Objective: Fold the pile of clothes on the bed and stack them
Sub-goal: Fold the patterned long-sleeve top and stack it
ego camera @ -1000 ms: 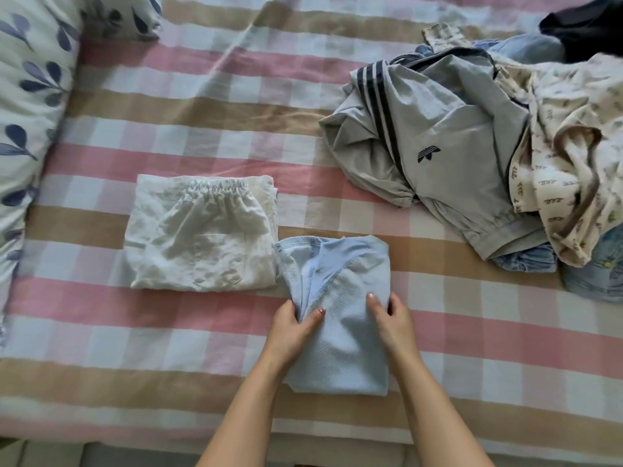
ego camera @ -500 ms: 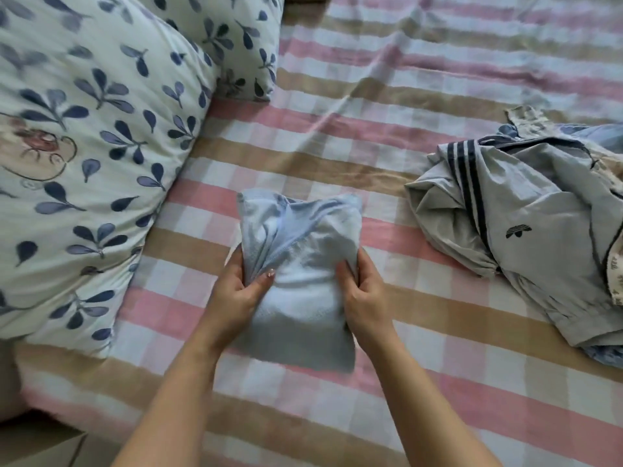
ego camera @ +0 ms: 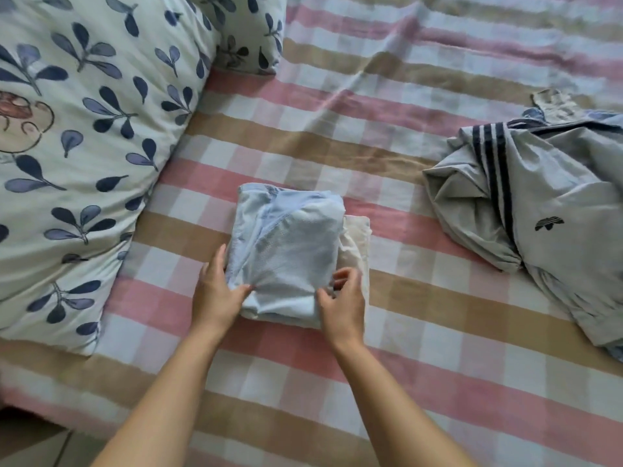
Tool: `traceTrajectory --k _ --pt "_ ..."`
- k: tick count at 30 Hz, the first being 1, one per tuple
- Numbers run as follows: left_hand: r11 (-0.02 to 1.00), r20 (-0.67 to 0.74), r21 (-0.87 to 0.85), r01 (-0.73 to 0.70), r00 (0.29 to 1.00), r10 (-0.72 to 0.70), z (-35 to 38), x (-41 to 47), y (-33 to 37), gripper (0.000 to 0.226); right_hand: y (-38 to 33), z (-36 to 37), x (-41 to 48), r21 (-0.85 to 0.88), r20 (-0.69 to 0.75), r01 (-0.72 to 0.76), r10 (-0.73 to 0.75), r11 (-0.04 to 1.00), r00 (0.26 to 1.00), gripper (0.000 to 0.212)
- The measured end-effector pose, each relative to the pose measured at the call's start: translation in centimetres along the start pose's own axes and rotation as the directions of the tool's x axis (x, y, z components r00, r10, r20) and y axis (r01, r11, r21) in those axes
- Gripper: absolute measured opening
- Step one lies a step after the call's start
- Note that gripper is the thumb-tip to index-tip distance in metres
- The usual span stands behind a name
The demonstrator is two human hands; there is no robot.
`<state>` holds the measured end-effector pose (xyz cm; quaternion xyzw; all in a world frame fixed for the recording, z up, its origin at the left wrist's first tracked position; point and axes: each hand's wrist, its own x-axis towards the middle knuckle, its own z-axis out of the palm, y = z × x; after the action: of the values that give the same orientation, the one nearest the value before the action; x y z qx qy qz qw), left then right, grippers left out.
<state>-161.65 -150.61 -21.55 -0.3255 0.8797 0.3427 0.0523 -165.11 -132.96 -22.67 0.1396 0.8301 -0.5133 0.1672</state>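
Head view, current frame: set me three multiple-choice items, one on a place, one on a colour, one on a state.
1. Where does the folded light blue garment lie?
A. On the leaf-print pillow
B. Alone on the bare sheet
C. On the folded white garment

2. What colour are the stripes on the grey jacket?
A. Dark navy
B. Red
C. Yellow

3. What state is the grey jacket in?
A. Folded and stacked
B. Crumpled, unfolded
C. Held up in both hands

Answers:
1 C: white cloth sticks out beneath its right edge.
2 A: three dark bands run down the grey fabric.
3 B: it lies rumpled at the right, untouched.
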Motion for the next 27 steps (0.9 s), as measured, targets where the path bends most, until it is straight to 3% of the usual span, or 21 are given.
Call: traceTrajectory --k 1,3,5,6,8,11,13,16,24,27 --pt "0.995 -0.068 0.098 -0.020 0.997 0.026 0.2 -0.7 0.6 0.082 0.5 -0.2 -0.2 -0.086 0.036 -0.012 0.015 0.996 0.999 0.021" --pt "0.944 -0.153 0.259 -0.206 0.956 0.250 1.3 -1.9 2.3 0.069 0.9 -0.8 -0.7 -0.317 0.094 0.024 0.006 0.948 0.996 0.024" --pt "0.854 -0.072 0.276 -0.440 0.877 0.475 3.1 -3.3 4.1 0.052 0.9 -1.6 -1.0 -0.500 0.091 0.209 -0.189 0.841 0.978 0.030" --pt "0.823 0.024 0.268 -0.501 0.858 0.514 4.1 -4.0 4.9 0.046 1.1 -2.3 -1.0 -0.559 0.126 0.305 -0.284 0.771 0.950 0.028" --pt "0.842 0.179 0.273 -0.465 0.885 0.431 6.1 -4.6 6.0 0.038 1.4 -3.6 -0.9 -0.634 0.280 0.411 -0.301 0.655 0.912 0.027" --pt "0.874 0.192 0.316 -0.368 0.927 0.321 7.9 -5.1 7.9 0.039 2.3 -5.6 -0.1 -0.590 0.515 0.417 -0.076 0.691 0.854 0.034" --pt "0.899 0.170 0.175 -0.402 0.911 0.375 9.0 -5.9 10.5 0.037 2.3 -8.0 0.0 -0.488 0.434 0.389 -0.169 0.781 0.885 0.039" --pt "0.861 0.191 -0.013 -0.509 0.844 0.502 10.9 -8.3 15.7 0.034 2.3 -13.8 -0.1 -0.286 0.161 0.331 -0.296 0.899 0.942 0.038" --pt "0.749 0.294 -0.285 -0.598 0.690 0.662 19.6 -16.8 30.5 0.025 6.5 -33.8 -0.4 -0.209 -0.244 0.151 -0.201 0.966 0.949 0.027" --pt "0.788 0.352 -0.338 -0.514 0.708 0.613 23.6 -19.1 34.2 0.022 8.6 -39.0 0.3 -0.215 -0.373 0.095 -0.171 0.972 0.912 0.027"
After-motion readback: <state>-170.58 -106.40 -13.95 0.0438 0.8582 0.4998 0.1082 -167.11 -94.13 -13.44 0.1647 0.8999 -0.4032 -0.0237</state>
